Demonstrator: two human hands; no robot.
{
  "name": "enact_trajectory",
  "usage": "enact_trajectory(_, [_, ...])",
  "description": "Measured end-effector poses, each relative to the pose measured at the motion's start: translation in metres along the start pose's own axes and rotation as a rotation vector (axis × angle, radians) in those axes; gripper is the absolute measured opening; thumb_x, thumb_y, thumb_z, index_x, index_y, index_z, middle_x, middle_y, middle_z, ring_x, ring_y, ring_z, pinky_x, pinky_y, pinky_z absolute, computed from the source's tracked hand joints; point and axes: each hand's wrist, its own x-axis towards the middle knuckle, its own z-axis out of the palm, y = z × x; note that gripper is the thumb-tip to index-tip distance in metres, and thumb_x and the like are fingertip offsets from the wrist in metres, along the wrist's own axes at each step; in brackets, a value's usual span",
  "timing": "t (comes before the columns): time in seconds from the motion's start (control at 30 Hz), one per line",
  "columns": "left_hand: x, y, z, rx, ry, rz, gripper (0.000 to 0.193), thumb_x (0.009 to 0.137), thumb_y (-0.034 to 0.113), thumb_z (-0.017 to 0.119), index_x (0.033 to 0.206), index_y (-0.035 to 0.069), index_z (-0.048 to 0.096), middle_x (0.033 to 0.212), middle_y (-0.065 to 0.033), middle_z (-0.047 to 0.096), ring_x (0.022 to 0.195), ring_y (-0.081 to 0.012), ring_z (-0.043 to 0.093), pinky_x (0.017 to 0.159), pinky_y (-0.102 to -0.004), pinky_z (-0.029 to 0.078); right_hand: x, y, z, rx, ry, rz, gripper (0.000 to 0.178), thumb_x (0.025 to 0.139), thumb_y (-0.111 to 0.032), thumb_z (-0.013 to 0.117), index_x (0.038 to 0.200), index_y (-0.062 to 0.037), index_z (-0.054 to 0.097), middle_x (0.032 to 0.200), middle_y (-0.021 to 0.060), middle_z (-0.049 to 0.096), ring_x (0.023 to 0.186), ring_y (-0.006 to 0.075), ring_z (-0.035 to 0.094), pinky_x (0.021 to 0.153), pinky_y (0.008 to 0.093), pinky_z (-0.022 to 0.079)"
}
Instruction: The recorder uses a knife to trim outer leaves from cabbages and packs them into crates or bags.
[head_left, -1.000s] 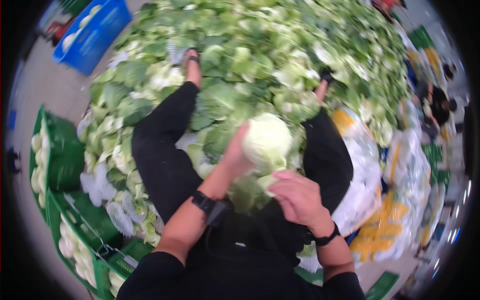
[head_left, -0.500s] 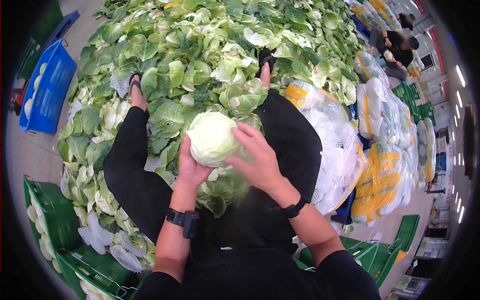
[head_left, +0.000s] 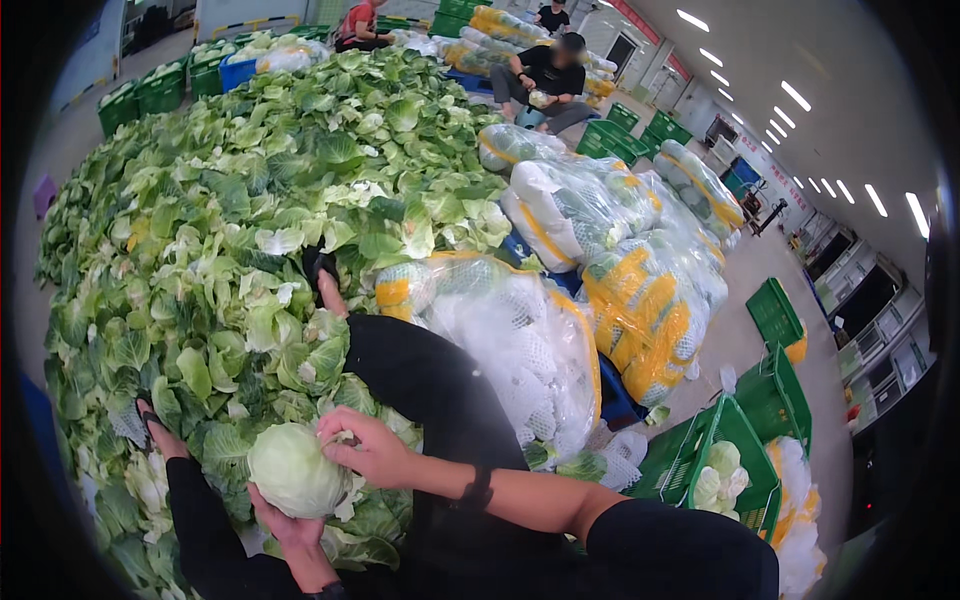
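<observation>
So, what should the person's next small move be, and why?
Probably a gentle peeling pull by the right hand: it pinches at the upper right of the cabbage, the left hand supports it from below, and loose leaves lie around. What exactly is pinched is unclear.

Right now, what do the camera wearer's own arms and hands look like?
Left hand and right hand: no gloves. Black wristband on the right wrist; dark band on the left, mostly cut off by the picture's lower edge. Short black sleeve on the right arm, right forearm bare. Left sleeve can't be made out. No cables or markings discernible.
</observation>
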Motion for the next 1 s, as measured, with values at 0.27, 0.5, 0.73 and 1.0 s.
enact_trajectory(0.27, [0.003, -0.010, 0.022, -0.112, 0.060, -0.005, 0.083, 0.086, 0.063, 0.064, 0.152, 0.020, 0.040, 0.149, -0.0096, 0.049, 0.130, -0.0372, 0.052, 0.091, -0.0649, 0.052, 0.009, -0.004, -0.011, 0.125, -0.126, -0.013, 0.014, 0.093, -0.006, 0.064, 0.105, -0.0047, 0.055, 0.121, 0.0079, 0.062, 0.108, 0.0154, 0.059, 0.096, 0.0335, 0.048])
enact_trajectory(0.5, [0.005, -0.010, 0.001, -0.047, -0.066, -0.041, 0.083, 0.086, 0.060, 0.066, 0.153, 0.020, 0.039, 0.151, -0.0105, 0.047, 0.132, -0.0366, 0.051, 0.096, -0.0622, 0.050, -0.005, -0.002, -0.006, 0.295, -0.249, 0.102, 0.031, 0.095, -0.012, 0.064, 0.123, -0.0006, 0.054, 0.129, 0.0135, 0.060, 0.125, 0.0211, 0.055, 0.108, 0.0366, 0.041])
enact_trajectory(0.73, [0.018, -0.016, 0.003, 0.065, -0.001, 0.010, 0.082, 0.096, 0.072, 0.042, 0.154, 0.015, 0.037, 0.153, -0.0118, 0.047, 0.136, -0.0355, 0.049, 0.108, -0.0602, 0.043, 0.010, -0.002, 0.000, -0.653, -0.132, -0.263, 0.061, 0.079, -0.029, 0.083, 0.130, -0.0037, 0.061, 0.135, 0.0192, 0.059, 0.126, 0.0378, 0.057, 0.104, 0.0426, 0.048])
enact_trajectory(1.0, [0.014, -0.005, 0.003, 0.193, -0.003, 0.142, 0.065, 0.103, 0.048, 0.049, 0.149, 0.003, 0.039, 0.145, -0.0160, 0.054, 0.131, -0.0308, 0.055, 0.109, -0.0477, 0.046, 0.009, -0.002, 0.006, -0.558, -0.103, -0.271, 0.042, 0.073, -0.012, 0.086, 0.109, -0.0030, 0.065, 0.105, 0.0109, 0.065, 0.094, 0.0283, 0.064, 0.081, 0.0355, 0.054])
